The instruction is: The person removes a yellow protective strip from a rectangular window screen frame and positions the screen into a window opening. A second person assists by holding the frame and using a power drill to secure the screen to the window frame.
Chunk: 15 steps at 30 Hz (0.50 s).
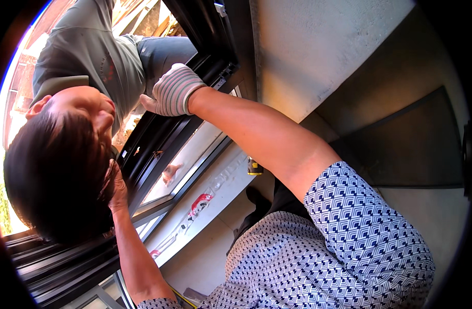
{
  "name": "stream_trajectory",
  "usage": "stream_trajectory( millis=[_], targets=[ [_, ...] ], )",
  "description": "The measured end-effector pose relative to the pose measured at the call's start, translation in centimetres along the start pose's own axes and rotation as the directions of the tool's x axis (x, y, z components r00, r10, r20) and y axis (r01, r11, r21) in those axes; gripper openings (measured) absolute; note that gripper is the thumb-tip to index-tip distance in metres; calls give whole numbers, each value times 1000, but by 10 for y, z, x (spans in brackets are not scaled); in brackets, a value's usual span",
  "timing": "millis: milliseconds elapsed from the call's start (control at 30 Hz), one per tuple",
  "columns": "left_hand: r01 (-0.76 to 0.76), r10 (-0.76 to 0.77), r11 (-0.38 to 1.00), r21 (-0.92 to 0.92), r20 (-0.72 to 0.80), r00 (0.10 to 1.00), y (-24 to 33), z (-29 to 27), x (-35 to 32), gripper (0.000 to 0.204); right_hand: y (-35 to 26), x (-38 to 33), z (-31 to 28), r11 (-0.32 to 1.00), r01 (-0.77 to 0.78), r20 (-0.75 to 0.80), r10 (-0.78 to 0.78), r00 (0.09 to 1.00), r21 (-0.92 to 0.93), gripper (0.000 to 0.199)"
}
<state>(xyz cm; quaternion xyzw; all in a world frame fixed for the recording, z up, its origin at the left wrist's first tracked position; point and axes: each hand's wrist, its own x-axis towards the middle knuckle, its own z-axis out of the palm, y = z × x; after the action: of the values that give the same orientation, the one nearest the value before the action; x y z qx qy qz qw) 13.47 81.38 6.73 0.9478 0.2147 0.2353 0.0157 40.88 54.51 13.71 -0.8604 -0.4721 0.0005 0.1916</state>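
My right hand point(177, 91), in a striped grey-white knitted glove, rests over the black window frame point(149, 135), its thumb toward the left. The hand looks curled round the frame, with the fingertips out of sight on the far side. Lower on the left, my bare left hand point(118, 188) is raised against the same frame. Its fingers are partly covered by the head of another person point(86, 77), who leans in close from outside the opening in a grey-green shirt. A glass pane point(187, 154) in a dark frame stands between my arms.
A pale sill point(220, 177) with a torn red-and-clear wrapping point(200, 203) runs below the frame. Beyond it stands a black-and-yellow object point(255, 167). At right are a pale wall point(318, 46) and a dark mesh panel point(401, 144). Black tracks point(55, 273) lie at lower left.
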Motion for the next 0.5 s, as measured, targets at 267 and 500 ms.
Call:
stream_trajectory(
  millis=[267,500],
  targets=[
    [61,-73,995,73,162,984,-31,15,-16,43,4,-1,-4,1000,-13,-14,13,1000,-5,74],
    [147,-143,978,-145,38,989,9,-24,-12,40,-9,-4,-21,999,-39,138,41,990,-19,67]
  ],
)
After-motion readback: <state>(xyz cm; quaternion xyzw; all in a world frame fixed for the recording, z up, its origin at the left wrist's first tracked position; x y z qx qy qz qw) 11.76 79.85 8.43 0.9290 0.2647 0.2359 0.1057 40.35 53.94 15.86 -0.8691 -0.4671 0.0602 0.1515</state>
